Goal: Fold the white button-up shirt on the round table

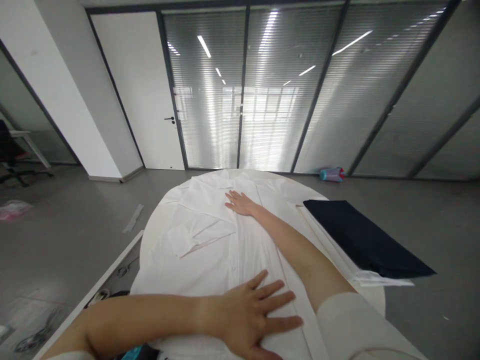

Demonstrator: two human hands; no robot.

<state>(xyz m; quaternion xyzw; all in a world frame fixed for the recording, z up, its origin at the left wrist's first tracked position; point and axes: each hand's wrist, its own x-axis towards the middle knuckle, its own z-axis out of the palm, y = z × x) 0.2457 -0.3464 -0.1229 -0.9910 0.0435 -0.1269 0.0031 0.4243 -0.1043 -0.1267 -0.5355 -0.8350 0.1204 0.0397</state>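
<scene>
Both hands are down flat on a white shirt (pixel 210 240) that is spread across a round white desk (pixel 377 295). The left hand (pixel 247 315) presses near the closer edge, fingers (pixel 279 300) splayed and released, palm on the cloth, grasping nothing. The right hand (pixel 242 202) reaches far up the garment towards its collar end, fingers likewise flat and open on the fabric, gripping nothing.

The shirt covers most of the desk, front up, with a sleeve (pixel 198 235) folded in across the left side of the body. It looks like a button placket runs up the middle, though the white-on-white detail is too faint to be sure.

To smooth well from here, I'd say keep both palms flat and draw them apart along the length of the shirt, so creases run out to the edges rather than bunching under the hands. The near hem deserves care, since it hangs close to the rim.

Just beside the shirt on the right lies a dark navy folded cloth (pixel 363 237) resting on white paper or fabric. On the floor by the glass partition sits a teal and red bottle (pixel 332 174).

No brand, label or readable writing shows anywhere.
</scene>
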